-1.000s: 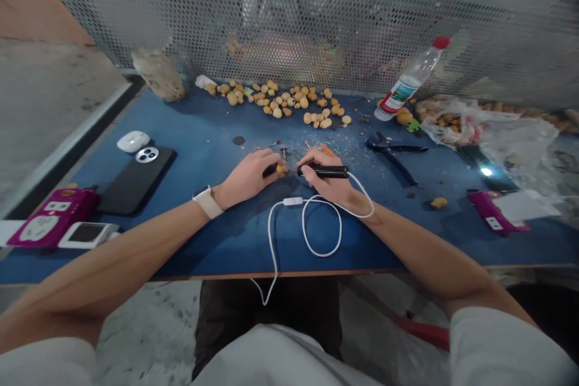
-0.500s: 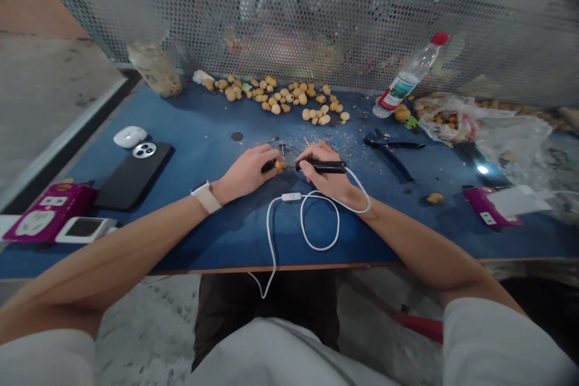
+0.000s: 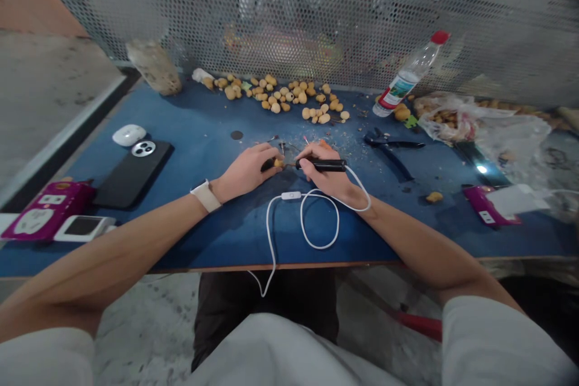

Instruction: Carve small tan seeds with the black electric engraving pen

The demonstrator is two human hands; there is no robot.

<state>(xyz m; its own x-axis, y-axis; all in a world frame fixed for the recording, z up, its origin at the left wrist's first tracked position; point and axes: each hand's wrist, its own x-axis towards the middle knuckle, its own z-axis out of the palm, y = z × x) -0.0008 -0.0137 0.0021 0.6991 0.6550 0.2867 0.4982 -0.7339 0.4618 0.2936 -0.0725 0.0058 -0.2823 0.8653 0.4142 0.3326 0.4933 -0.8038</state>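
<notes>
Near the middle of the table, my left hand point(image 3: 246, 170) pinches a small yellow gourd point(image 3: 279, 163) between thumb and fingers. My right hand point(image 3: 326, 178) is wrapped round a black pen-shaped rotary tool point(image 3: 323, 165), its thin tip pointing left at the gourd. Whether tip and gourd touch is too small to tell. From the tool's back end a white cable point(image 3: 338, 226) loops over the table, with an inline switch point(image 3: 291, 196), and drops past the front edge. Just beyond my hands lie small bits point(image 3: 283, 146) and pale shavings.
Several small gourds point(image 3: 275, 107) lie along the back by a perforated metal screen point(image 3: 289, 24). Blue-handled pliers point(image 3: 389, 154), a bottle point(image 3: 409, 78) and a plastic bag point(image 3: 447, 117) are on the right. A phone point(image 3: 134, 175), white case point(image 3: 129, 134) and purple power strip point(image 3: 52, 208) lie left.
Almost nothing differs. Both hands keep their hold on the gourd and the tool, and the view has shifted very slightly.
</notes>
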